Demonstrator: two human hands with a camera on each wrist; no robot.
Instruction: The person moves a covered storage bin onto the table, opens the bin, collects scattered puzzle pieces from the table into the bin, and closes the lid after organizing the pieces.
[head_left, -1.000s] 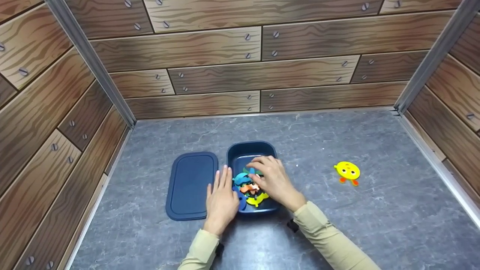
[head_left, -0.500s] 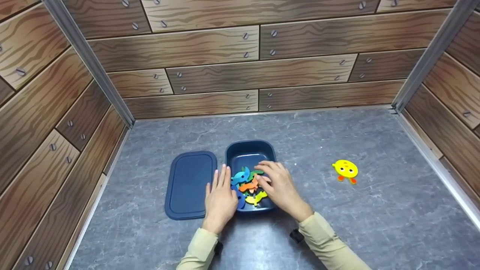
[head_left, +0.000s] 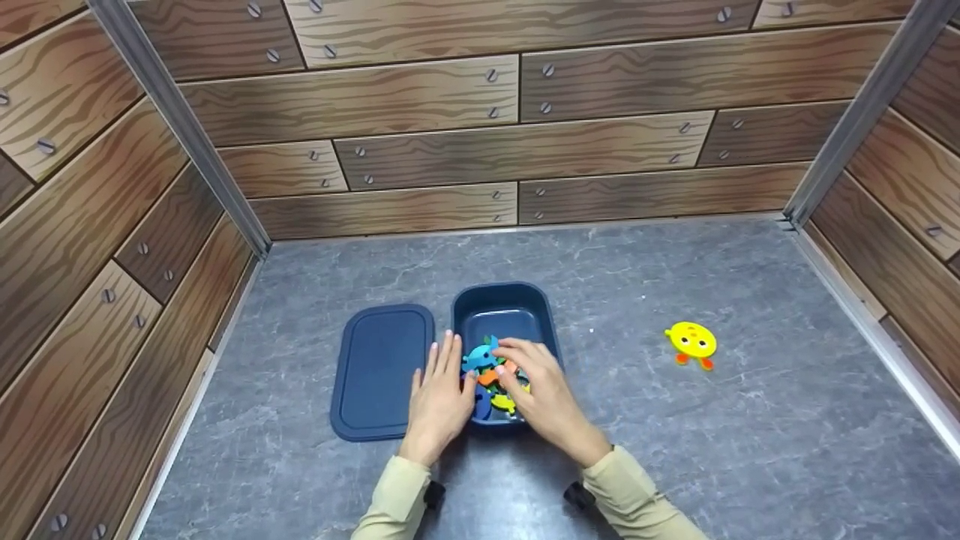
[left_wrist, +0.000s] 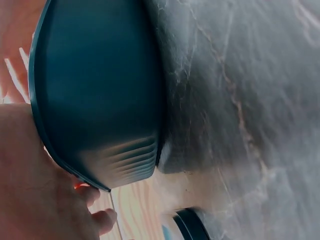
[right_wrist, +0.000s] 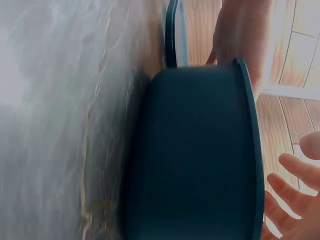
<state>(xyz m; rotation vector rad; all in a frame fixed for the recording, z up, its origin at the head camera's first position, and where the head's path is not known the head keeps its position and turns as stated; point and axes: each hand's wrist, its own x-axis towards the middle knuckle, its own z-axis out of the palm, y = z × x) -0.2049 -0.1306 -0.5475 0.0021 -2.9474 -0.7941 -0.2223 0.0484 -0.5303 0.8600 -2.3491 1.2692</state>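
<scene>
A dark blue plastic box point(head_left: 501, 300) stands on the table, with several flat, animal-shaped pieces piled in its near half. Among them are a light blue whale-like piece point(head_left: 478, 358), an orange piece point(head_left: 488, 378), a yellow piece point(head_left: 503, 404) and a dark blue piece point(head_left: 482, 405). My left hand point(head_left: 437, 409) lies along the box's left rim, fingers straight and pointing away. Over the pile is my right hand point(head_left: 551, 397), its fingers bent loosely and apart, fingertips close to the whale-like and orange pieces. The right wrist view shows nothing between those fingers.
To the left of the box lies its dark blue lid point(head_left: 382, 371), flat on the grey marbled table point(head_left: 622, 465). A yellow chick-shaped piece point(head_left: 691, 341) with orange feet lies off to the right. Wood-patterned panels point(head_left: 427, 169) enclose the table at the back and sides.
My right hand drew back toward the box's right side, then came leftward and nearer over the pile. The light blue and green pieces shifted. My left hand stays on the rim.
</scene>
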